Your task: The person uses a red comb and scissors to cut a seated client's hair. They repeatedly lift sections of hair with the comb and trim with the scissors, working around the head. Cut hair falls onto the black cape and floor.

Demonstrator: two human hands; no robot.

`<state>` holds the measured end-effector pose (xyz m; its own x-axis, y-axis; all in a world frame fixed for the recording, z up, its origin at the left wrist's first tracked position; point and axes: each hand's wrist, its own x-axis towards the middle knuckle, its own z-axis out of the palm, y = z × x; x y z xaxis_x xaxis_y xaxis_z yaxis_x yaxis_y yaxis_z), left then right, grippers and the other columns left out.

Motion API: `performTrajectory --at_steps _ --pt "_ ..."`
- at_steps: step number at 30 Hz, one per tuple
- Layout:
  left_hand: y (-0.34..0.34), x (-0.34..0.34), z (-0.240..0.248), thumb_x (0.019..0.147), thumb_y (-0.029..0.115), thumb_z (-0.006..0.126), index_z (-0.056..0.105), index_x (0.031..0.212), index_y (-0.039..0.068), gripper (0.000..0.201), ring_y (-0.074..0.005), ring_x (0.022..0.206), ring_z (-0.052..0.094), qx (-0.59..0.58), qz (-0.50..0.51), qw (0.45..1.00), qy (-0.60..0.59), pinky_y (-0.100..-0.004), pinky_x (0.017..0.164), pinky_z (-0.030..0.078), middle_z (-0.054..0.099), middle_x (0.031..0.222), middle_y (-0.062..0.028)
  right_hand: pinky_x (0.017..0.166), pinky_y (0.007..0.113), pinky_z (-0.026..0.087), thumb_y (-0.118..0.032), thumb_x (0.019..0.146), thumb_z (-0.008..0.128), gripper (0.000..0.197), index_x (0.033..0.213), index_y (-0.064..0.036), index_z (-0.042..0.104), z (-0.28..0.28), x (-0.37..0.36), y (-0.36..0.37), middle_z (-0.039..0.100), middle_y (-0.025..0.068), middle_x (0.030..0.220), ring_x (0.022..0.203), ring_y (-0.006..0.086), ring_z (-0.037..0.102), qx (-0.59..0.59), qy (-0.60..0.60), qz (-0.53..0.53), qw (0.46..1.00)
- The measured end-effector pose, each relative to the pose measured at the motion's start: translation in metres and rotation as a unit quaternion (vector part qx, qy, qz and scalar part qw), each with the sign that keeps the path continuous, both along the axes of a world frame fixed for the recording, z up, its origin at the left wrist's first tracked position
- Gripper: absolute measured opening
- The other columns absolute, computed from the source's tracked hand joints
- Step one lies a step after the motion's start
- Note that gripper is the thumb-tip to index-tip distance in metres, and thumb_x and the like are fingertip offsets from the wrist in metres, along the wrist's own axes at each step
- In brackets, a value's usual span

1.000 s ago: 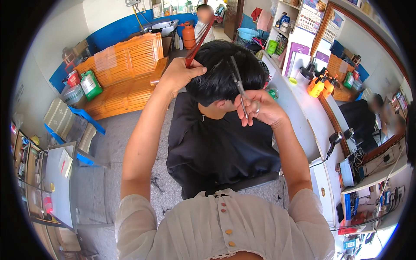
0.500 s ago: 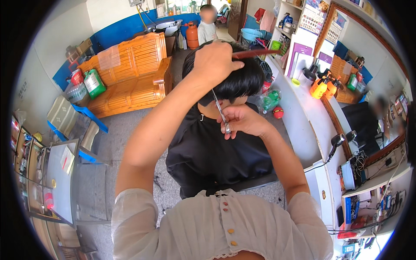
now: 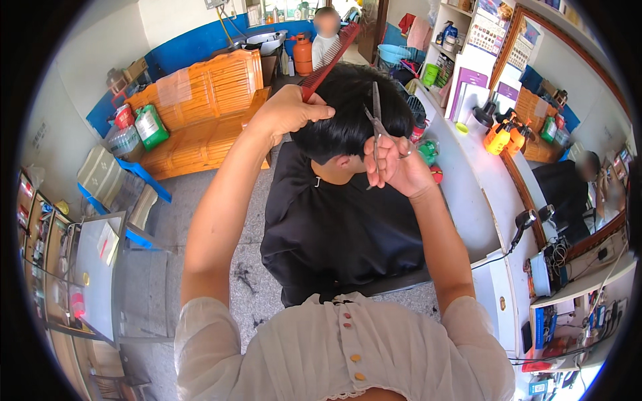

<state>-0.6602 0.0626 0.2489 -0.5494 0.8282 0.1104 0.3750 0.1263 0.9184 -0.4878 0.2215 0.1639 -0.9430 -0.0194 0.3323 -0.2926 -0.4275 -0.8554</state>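
In front of me sits a person with short black hair [image 3: 341, 127], wrapped in a black cape [image 3: 341, 230]. My left hand [image 3: 289, 115] is closed on a red comb [image 3: 332, 59], held at the left of the head with its teeth tilted up and away. A pair of scissors [image 3: 376, 113] is in my right hand [image 3: 394, 164], by the right side of the head. Their blades point upward and are spread slightly apart. One ear shows below the hair, between my hands.
A white counter [image 3: 468, 194] with orange spray bottles [image 3: 498, 136] and a hair dryer [image 3: 521, 224] runs along the right, below a mirror [image 3: 575, 194]. Back left stands a wooden bench [image 3: 200, 127]. Another person [image 3: 326, 40] is at the back. Hair clippings [image 3: 245, 277] lie on the floor.
My left hand has moved left off the top of the head, and the comb now points up. My right hand has risen, turning the scissors from the neck area to blades up beside the hair.
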Motion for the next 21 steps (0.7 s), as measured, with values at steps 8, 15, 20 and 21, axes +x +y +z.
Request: performTrajectory --at_steps 8,15,20,21 --pt "-0.027 -0.009 -0.011 0.073 0.016 0.075 0.065 0.081 0.001 0.02 -0.0028 0.044 0.036 0.023 0.006 0.999 -0.032 -0.0187 0.039 0.023 0.054 0.062 0.0003 0.045 0.023 0.05 -0.022 0.076 0.064 0.035 0.098 0.0031 0.055 0.004 0.0 -0.041 0.061 0.0136 0.074 0.058 0.0214 0.064 0.136 -0.073 -0.011 0.988" --pt "-0.032 -0.013 -0.015 0.071 0.016 0.076 0.066 0.08 0.001 0.02 -0.003 0.046 0.039 0.015 0.004 0.999 -0.028 -0.0179 0.04 0.023 0.056 0.063 -0.0001 0.045 0.022 0.048 -0.021 0.077 0.069 0.034 0.099 0.0009 0.054 -0.002 -0.013 -0.047 0.062 0.0108 0.073 0.059 0.0177 0.064 0.134 -0.089 0.01 0.987" --pt "-0.04 -0.017 -0.018 0.071 0.017 0.076 0.067 0.079 0.002 0.02 -0.0029 0.047 0.039 0.011 0.002 0.999 -0.041 -0.0178 0.041 0.024 0.056 0.061 0.0003 0.05 0.024 0.05 -0.025 0.077 0.068 0.036 0.098 -0.0003 0.054 0.0 -0.012 -0.049 0.062 0.0112 0.076 0.062 0.0197 0.064 0.079 -0.063 -0.025 0.995" --pt "-0.041 -0.017 -0.018 0.071 0.017 0.076 0.067 0.079 0.002 0.02 -0.0029 0.047 0.039 0.014 -0.001 0.999 -0.041 -0.0179 0.041 0.024 0.055 0.061 0.0003 0.049 0.024 0.05 -0.021 0.077 0.067 0.032 0.097 -0.0001 0.054 0.0 -0.013 -0.05 0.061 0.0107 0.075 0.061 0.0193 0.064 0.016 -0.035 -0.029 0.999"
